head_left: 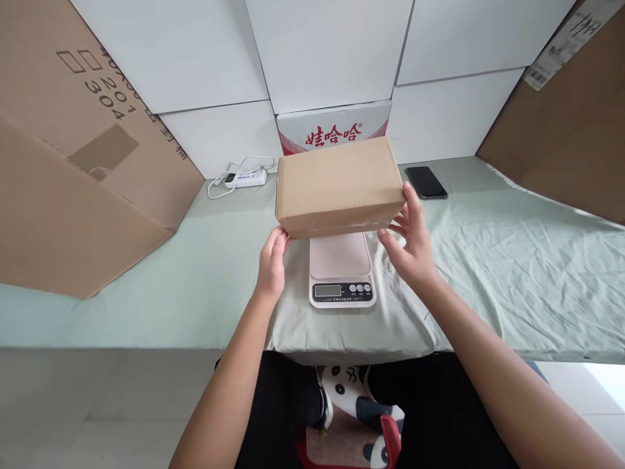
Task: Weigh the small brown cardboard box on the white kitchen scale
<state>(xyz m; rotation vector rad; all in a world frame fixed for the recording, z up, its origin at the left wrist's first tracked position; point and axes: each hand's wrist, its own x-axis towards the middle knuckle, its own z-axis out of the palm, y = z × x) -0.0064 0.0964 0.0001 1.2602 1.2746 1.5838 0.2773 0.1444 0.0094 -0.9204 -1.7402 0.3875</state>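
A plain brown cardboard box point(338, 184) is held just above a small pink and white digital scale point(342, 273) on the table. My left hand point(271, 262) grips the box's lower left corner. My right hand point(411, 240) holds its right end, fingers under the bottom edge and thumb up the side. The box hides the far part of the scale's platform. The scale's display and buttons face me, in front of the box.
A pale green cloth point(512, 260) covers the table. A black phone point(426, 182) lies at the back right. A white power strip with cable point(244, 177) lies back left. A white carton with red lettering point(334, 130) stands behind the box. Large cardboard sheets point(73, 169) lean at both sides.
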